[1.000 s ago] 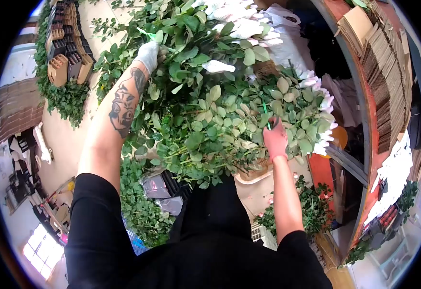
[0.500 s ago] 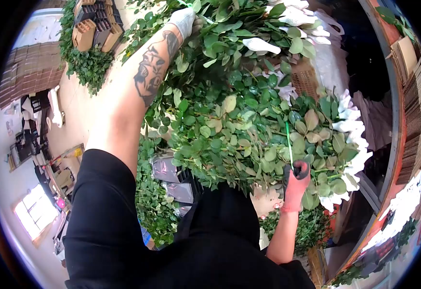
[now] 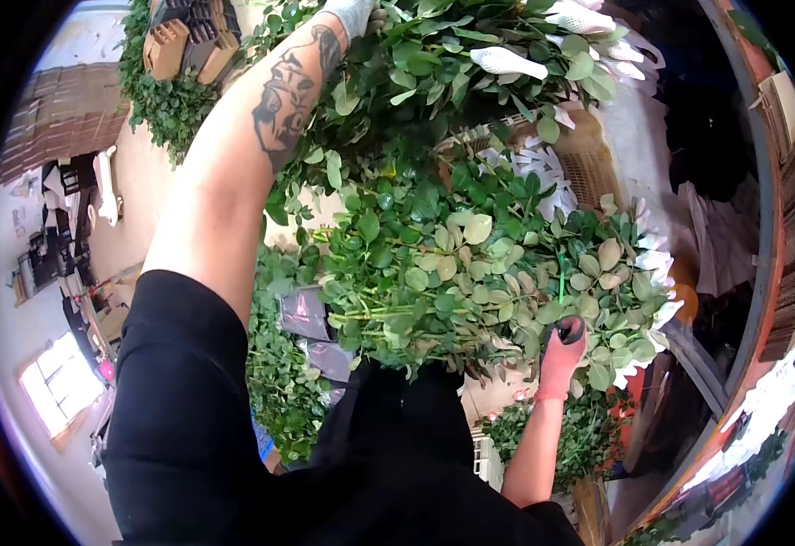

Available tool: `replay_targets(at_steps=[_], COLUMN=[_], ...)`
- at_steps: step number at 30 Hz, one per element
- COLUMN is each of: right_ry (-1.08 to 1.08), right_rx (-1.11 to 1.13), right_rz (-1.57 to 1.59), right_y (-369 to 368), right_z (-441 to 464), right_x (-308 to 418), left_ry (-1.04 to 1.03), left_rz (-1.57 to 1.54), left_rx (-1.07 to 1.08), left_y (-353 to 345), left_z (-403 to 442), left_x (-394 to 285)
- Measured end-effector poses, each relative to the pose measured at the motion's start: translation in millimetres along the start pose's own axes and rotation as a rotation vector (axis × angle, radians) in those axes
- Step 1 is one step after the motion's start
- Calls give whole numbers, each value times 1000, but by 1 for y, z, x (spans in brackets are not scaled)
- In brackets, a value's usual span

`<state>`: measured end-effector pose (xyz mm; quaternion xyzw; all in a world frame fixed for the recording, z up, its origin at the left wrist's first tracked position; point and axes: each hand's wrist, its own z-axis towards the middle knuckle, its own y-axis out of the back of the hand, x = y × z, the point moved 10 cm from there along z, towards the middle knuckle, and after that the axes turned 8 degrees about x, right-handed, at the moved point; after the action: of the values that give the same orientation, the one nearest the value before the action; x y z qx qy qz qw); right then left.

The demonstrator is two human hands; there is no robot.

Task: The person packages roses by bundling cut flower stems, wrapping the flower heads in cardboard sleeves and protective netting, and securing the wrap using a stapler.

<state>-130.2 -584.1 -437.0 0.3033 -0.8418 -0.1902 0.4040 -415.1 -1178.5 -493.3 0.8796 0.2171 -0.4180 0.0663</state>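
1. Head view, middle of the frame: the lower bunch (image 3: 452, 264) of leafy stems lies sideways, white tips at the right. The right hand (image 3: 565, 350), in a red glove, is closed on the green tie (image 3: 561, 278). If it tugs too hard, the tie could snap and stems could spill.
2. Head view, top: the left hand (image 3: 355, 16), in a grey glove, is at the upper bunch (image 3: 434, 73). The edge cuts it off, so I can't tell what its fingers grip. If this bunch tips, the white-netted bud (image 3: 508, 63) poking out could get bent.
3. Head view, right: a swing that way could squash white tips on the grey bar (image 3: 696, 364).
4. Head view, upper right: leaves could snag on the tan basket (image 3: 590, 159).
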Motion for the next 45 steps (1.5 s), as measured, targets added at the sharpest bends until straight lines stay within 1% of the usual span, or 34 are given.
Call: replay_targets(at_steps=[2, 3, 4, 5, 8, 10, 11, 12, 14, 15, 16, 18, 20, 22, 23, 24, 25, 26, 27, 28, 29, 30, 32, 33, 34, 35, 36, 38, 40, 41, 42, 43, 44, 45], right_ry=[-20, -37, 3, -2, -45, 22, 27, 38, 56, 74, 87, 68, 33, 17, -24, -64, -85, -79, -104, -131, -125, -104, -247, -250, -257, -282, -306, -323, -297, -195, -191, -161, -136, -96], right_rx=[-33, 2, -20, -27, -58, -97, -91, -87, -98, -126, -138, -105, -96, -98, -50, -2, -5, -6, 67, 144, 136, 155, 511, 509, 498, 590, 667, 648, 629, 599, 599, 615, 632, 619], right_rz=[122, 108, 94, 45, -57, -147, -109, -69, -77, -120, -166, -120, -98, -66, -57, -55, -44, -55, -53, -58, -38, -72, 265, 278, 292, 351, 419, 366, 462, 456, 437, 426, 423, 424], right_y=[7, 1, -2, -4, 5, 0, -4, -8, -10, -9, -7, -8, -6, -4, -10, -12, -3, 1, -3, -11, -39, -22, -42, -34, -27, -30, -32, -20, -11, -6, -3, -2, -2, 1], right_z=[3, 4, 3, 8, 6, 12, 13, 14, 10, -10, -13, -13, -17, -18, -11, -11, -12, -16, -13, -6, 42, 41, 5, -14, -29, -39, -47, -73, -93, -95, -102, -116, -126, -139], right_x=[1, -9, -14, -24, -12, -18, -22, -24, -15, -13, -11, -19, -22, -25, -39, -48, -35, -31, -31, -36, -94, -84, -48, -17, 6, 17, 29, 57, 83, 95, 101, 114, 127, 139], left_ry=[-28, -13, -20, -80, -64, -50, -65, -69, 51, 50, -63, -263, -528, -151, -87, 42, 197, 248, 299, 417, 593, 658, 432, 242, 250, 258, 309, 275, 321, 393, 500, 543, 487, 371], left_rz=[111, -2, -6, 246, 156, 105, 35, 31, -128, -90, -56, -105, 73, -322, -249, -235, -216, -200, -187, -336, -357, -229, -474, -676, -471, -390, -288, 126, -399, -787, -1160, -1255, -1406, -1517], left_rx=[-53, 97, 101, 65, -34, -93, -120, -106, 73, 76, 34, 48, 559, 381, 624, 430, 319, 293, 268, 170, 31, 31, -61, 23, -136, -214, -187, -39, -57, -20, -27, -105, -15, -73], left_y=[-17, -13, -21, -28, -31, -44, -48, -50, -73, -82, -90, -114, -129, -135, -131, -121, -108, -90, -72, -57, -48, -40, -31, -34, -34, -39, -55, -88, -118, -140, -162, -165, -172, -168], left_z=[-28, -5, -20, -33, -52, -92, -105, -110, -118, -153, -180, -286, -353, -477, -514, -568, -599, -630, -660, -698, -735, -759, -768, -763, -761, -755, -752, -739, -718, -704, -693, -682, -661, -641], left_x=[-5, 17, 22, 19, 22, 23, 31, 41, 76, 82, 80, 66, 94, 142, 185, 208, 257, 306, 356, 398, 419, 436, 445, 440, 409, 417, 427, 421, 446, 460, 472, 464, 455, 434])
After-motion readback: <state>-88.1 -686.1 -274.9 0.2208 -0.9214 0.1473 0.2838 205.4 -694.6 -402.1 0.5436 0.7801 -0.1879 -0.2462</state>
